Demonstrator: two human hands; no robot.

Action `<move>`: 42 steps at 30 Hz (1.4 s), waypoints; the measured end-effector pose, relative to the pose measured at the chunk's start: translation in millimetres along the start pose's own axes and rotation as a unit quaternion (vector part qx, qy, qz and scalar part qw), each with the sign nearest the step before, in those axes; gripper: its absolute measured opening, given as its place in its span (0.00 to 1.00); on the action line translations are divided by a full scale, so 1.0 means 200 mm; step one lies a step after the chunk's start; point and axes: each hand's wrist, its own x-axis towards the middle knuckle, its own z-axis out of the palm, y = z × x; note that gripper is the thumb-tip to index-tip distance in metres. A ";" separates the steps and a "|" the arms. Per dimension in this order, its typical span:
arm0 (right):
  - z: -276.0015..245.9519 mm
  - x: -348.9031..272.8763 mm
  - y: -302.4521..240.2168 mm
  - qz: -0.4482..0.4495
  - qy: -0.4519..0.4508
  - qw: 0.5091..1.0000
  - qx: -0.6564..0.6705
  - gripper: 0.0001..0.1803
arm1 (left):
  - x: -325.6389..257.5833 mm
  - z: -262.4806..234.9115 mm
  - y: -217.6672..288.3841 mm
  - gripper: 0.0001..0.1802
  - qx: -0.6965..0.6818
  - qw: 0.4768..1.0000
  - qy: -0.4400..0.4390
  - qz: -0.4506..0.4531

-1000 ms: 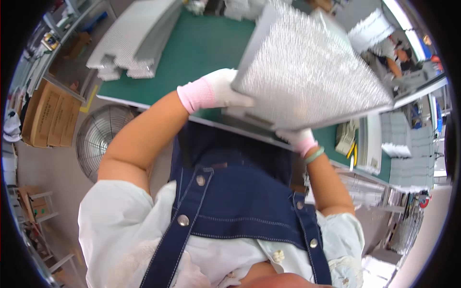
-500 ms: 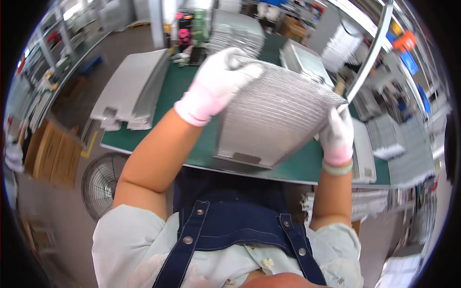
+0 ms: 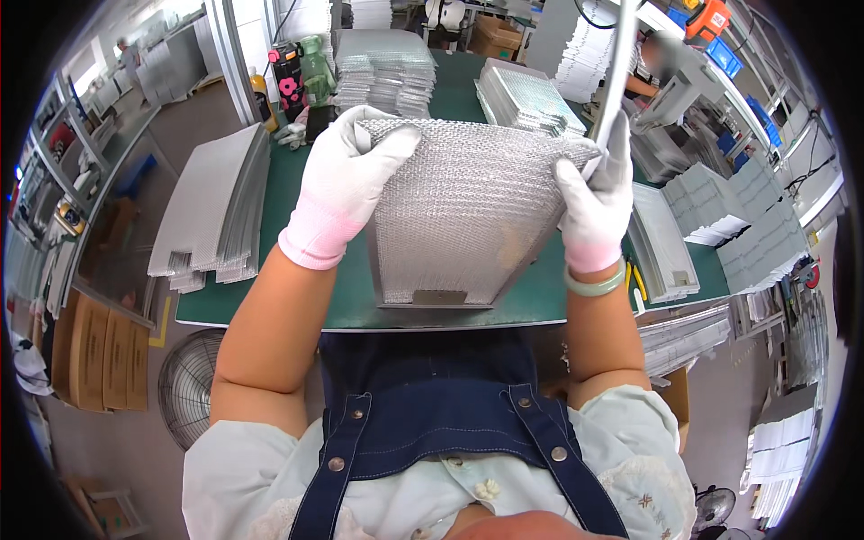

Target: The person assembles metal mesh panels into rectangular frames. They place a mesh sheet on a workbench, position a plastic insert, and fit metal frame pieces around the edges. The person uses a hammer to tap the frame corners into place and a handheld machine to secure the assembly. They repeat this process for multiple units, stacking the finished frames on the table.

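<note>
A silver mesh filter panel [image 3: 463, 216] stands on edge, tilted, over the front of the green worktable [image 3: 351, 292]. Its lower edge has a thin metal frame with a small notch-like plate, while loose mesh layers show along the top. My left hand [image 3: 346, 175], in a white glove with a pink cuff, is closed around the upper left corner, thumb on the near face. At the upper right corner my right hand [image 3: 598, 193], gloved the same way, pinches the mesh edge with its thumb in front. The fingers behind the panel are partly hidden.
Mesh sheets are stacked [image 3: 382, 76] at the back. Notched panels [image 3: 207, 202] lie left, more filters [image 3: 531, 99] back right. Pliers [image 3: 637, 281] rest beside a flat panel [image 3: 664, 247] on the right. Bottles [image 3: 288, 83] stand back left; a floor fan [image 3: 189, 387] is below left.
Both hands keep hold of the filter panel. Its right corner has come up, so the top edge is now nearly level. The whole view has shifted as well.
</note>
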 end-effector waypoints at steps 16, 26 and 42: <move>-0.22 0.36 -0.16 0.153 -0.306 0.924 -0.173 0.24 | 0.01 -0.02 -0.06 0.09 -0.006 1.000 0.000 -0.014; -0.11 0.36 -0.17 0.122 -0.326 0.922 -0.167 0.24 | 0.03 -0.03 -0.06 0.16 0.017 1.000 -0.001 -0.003; -0.04 0.40 -0.16 0.102 -0.364 0.900 -0.216 0.18 | 0.03 -0.02 -0.04 0.20 -0.021 0.999 -0.026 0.034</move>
